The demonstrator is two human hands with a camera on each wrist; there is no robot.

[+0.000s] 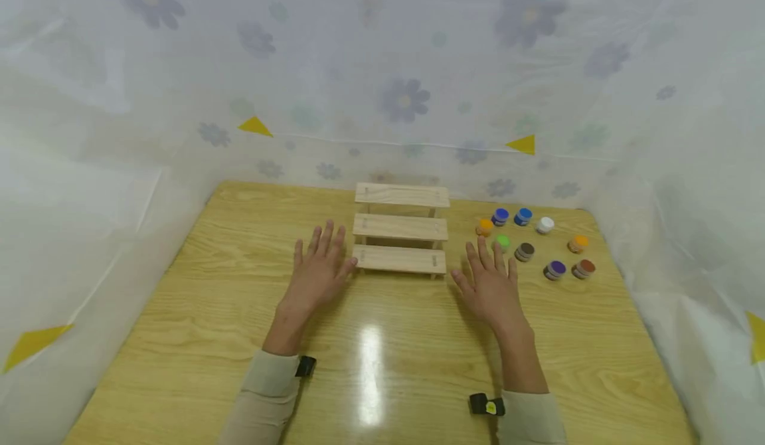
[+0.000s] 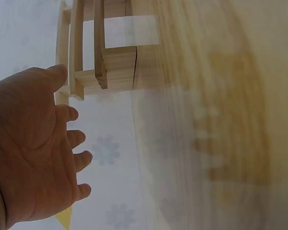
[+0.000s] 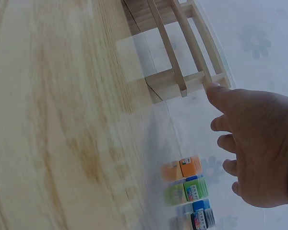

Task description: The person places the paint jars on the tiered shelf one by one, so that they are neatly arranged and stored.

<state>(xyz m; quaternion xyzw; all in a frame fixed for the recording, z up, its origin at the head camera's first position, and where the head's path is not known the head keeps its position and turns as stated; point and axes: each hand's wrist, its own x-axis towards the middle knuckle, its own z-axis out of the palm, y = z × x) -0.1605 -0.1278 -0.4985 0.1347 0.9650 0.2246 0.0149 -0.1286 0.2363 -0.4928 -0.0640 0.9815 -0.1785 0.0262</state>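
A three-tier wooden stand (image 1: 400,227) of pale planks stands at the back middle of the table. My left hand (image 1: 317,272) is spread just left of its lowest step, palm down, holding nothing. To the right of the stand, my right hand (image 1: 493,292) is likewise spread, with nothing in it. Small paint jars sit beyond and beside the right hand, among them a green-lidded jar (image 1: 502,243), an orange-lidded jar (image 1: 485,227) and a dark-lidded jar (image 1: 524,252). Both wrist views show extended fingers, with the stand (image 2: 120,67) behind the left thumb.
Farther right stand a white-lidded jar (image 1: 545,225), a blue-lidded jar (image 1: 522,217), a purple-lidded jar (image 1: 554,270) and a reddish-brown-lidded jar (image 1: 584,269). Pale flowered sheeting (image 1: 335,99) with yellow triangles surrounds the wood-grain table (image 1: 394,385) at the back and sides.
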